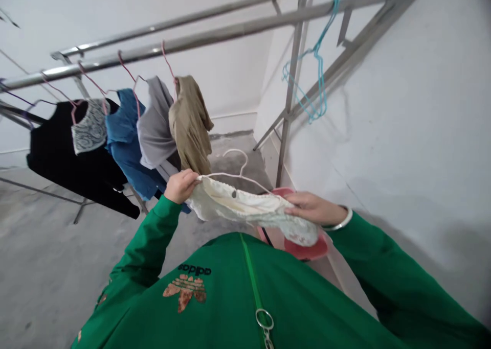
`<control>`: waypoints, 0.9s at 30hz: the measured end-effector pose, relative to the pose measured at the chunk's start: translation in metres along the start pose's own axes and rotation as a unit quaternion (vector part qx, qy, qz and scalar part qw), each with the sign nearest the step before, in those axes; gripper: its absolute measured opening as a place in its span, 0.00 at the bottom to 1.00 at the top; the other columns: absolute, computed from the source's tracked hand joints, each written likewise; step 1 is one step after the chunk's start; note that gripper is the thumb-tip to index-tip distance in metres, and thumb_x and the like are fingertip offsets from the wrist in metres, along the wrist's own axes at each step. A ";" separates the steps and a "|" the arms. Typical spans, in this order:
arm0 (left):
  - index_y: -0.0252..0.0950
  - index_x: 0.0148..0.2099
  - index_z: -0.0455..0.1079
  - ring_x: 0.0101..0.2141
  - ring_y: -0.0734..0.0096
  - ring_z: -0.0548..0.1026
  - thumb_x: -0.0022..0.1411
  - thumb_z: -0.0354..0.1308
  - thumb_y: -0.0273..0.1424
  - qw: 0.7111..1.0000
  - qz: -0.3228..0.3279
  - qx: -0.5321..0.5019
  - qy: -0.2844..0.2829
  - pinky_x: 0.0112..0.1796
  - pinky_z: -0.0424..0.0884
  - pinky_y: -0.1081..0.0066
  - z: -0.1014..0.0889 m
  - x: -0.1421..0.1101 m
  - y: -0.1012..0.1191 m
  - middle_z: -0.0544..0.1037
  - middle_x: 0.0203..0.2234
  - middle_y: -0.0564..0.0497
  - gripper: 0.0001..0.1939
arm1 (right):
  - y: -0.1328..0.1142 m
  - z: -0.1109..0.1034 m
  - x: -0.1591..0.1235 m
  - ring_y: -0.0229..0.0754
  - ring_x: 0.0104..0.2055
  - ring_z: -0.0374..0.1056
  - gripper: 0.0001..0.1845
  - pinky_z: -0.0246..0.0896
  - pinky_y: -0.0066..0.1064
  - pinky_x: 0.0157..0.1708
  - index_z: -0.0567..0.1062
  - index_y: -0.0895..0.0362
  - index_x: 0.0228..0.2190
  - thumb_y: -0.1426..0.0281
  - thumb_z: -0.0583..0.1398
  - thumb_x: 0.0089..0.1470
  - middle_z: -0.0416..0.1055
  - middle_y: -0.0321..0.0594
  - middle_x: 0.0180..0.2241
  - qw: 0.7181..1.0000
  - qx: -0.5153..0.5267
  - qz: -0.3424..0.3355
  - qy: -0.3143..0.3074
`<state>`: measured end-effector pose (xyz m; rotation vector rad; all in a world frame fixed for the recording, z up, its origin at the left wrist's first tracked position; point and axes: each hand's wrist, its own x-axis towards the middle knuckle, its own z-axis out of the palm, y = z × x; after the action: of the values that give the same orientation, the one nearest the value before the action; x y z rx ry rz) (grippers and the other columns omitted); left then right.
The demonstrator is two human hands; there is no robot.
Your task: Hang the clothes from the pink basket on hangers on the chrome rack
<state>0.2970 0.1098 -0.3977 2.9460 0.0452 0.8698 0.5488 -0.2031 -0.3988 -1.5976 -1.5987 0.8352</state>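
Observation:
A white garment (230, 206) hangs on a pale pink hanger (241, 171) in front of my chest, its hook pointing up and away from me. My left hand (182, 185) is closed on the garment's left shoulder and that end of the hanger. On the other side, my right hand (312, 207) pinches the garment's right shoulder near the other end of the hanger, thumb and fingers together. A small dark round spot shows at the neckline. The lower part of the cloth falls in folds, and its full shape is hidden.
A metal rack (230, 32) spans the view ahead. On its left hang a black garment (65, 155), a patterned one (90, 129), a blue one (128, 139), a grey one (157, 129) and a khaki one (192, 124). Blue hangers (318, 78) hang right. A pink basin (310, 249) sits below.

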 end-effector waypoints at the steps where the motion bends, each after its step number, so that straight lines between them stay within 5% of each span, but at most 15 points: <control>1: 0.34 0.36 0.70 0.29 0.72 0.71 0.69 0.46 0.36 1.000 -0.001 0.000 -0.005 0.31 0.67 0.74 0.004 0.001 -0.001 0.73 0.27 0.48 0.15 | -0.003 0.001 -0.002 0.46 0.41 0.73 0.26 0.67 0.33 0.41 0.79 0.62 0.38 0.52 0.57 0.56 0.77 0.47 0.38 0.999 0.043 0.012 -0.016; 3: 0.34 0.37 0.70 0.30 0.71 0.72 0.69 0.47 0.38 1.000 -0.009 0.004 -0.016 0.32 0.69 0.73 0.012 0.002 -0.002 0.74 0.29 0.47 0.16 | -0.008 0.000 -0.008 0.48 0.42 0.73 0.27 0.68 0.36 0.42 0.79 0.63 0.39 0.52 0.57 0.55 0.77 0.49 0.39 0.992 0.118 0.048 -0.019; 9: 0.32 0.51 0.68 0.47 0.56 0.73 0.66 0.51 0.39 0.996 -0.079 0.044 -0.013 0.44 0.72 0.59 0.029 -0.007 -0.002 0.73 0.45 0.38 0.17 | -0.024 -0.022 -0.020 0.45 0.30 0.72 0.28 0.67 0.34 0.32 0.80 0.60 0.31 0.48 0.67 0.40 0.77 0.46 0.29 0.935 0.253 0.212 0.130; 14: 0.34 0.52 0.67 0.47 0.58 0.74 0.66 0.50 0.33 0.990 -0.133 -0.027 -0.041 0.46 0.74 0.60 0.052 -0.042 0.009 0.72 0.47 0.38 0.15 | -0.051 -0.045 -0.003 0.43 0.27 0.70 0.25 0.64 0.31 0.27 0.78 0.59 0.28 0.54 0.72 0.31 0.76 0.42 0.25 0.901 0.273 0.249 0.226; 19: 0.36 0.48 0.69 0.45 0.62 0.76 0.66 0.48 0.32 0.975 -0.171 -0.093 -0.103 0.45 0.75 0.64 0.066 -0.084 0.026 0.73 0.46 0.41 0.13 | -0.068 -0.059 0.052 0.42 0.24 0.68 0.23 0.63 0.32 0.27 0.75 0.58 0.21 0.55 0.72 0.25 0.73 0.39 0.20 0.896 0.236 0.191 0.325; 27: 0.37 0.47 0.70 0.36 0.65 0.78 0.66 0.46 0.36 0.951 -0.279 -0.102 -0.082 0.40 0.77 0.64 0.053 -0.127 0.023 0.75 0.44 0.41 0.15 | -0.057 -0.074 0.196 0.33 0.22 0.53 0.17 0.48 0.27 0.23 0.63 0.57 0.17 0.58 0.59 0.43 0.56 0.31 0.16 0.904 0.069 0.012 0.421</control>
<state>0.2196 0.0772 -0.5092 2.5764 0.6927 0.5077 0.5849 -0.0118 -0.3027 -1.5596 -0.8716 0.1804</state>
